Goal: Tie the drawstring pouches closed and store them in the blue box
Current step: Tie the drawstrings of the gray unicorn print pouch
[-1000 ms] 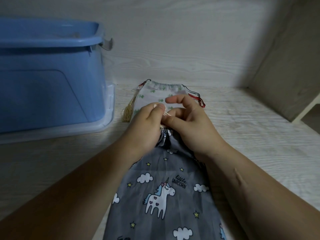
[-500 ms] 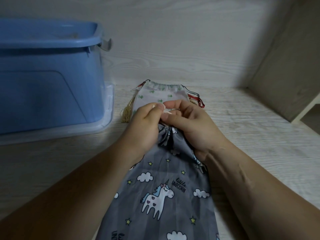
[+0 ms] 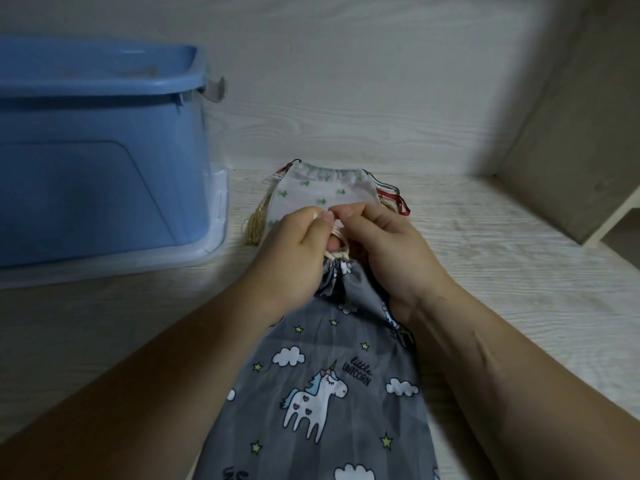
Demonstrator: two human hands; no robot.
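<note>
Grey fabric pouch, printed with a unicorn, clouds and stars, lies flat on the pale wood-grain table. Its neck points away from the person and is gathered tight. A pale cord comes out of the neck and rises between the 2 hands.

Left hand: fingers curled, thumb and forefinger pinching the cord above the neck. Right hand: fingers curled, thumb and forefinger pinching the same cord, its tips almost touching those of the left hand. The fingers hide whether a knot has formed.

A white pouch with small green prints lies flat on the table just beyond the hands, which partly cover it. A yellow tassel lies at its left edge and a red ribbon at its right.

The blue box stands at the left of the table, near the tassel and apart from the grey pouch. It rests on a clear plastic tray. Its contents cannot be seen. A wood-grain wall runs behind, with a side panel at the right.
</note>
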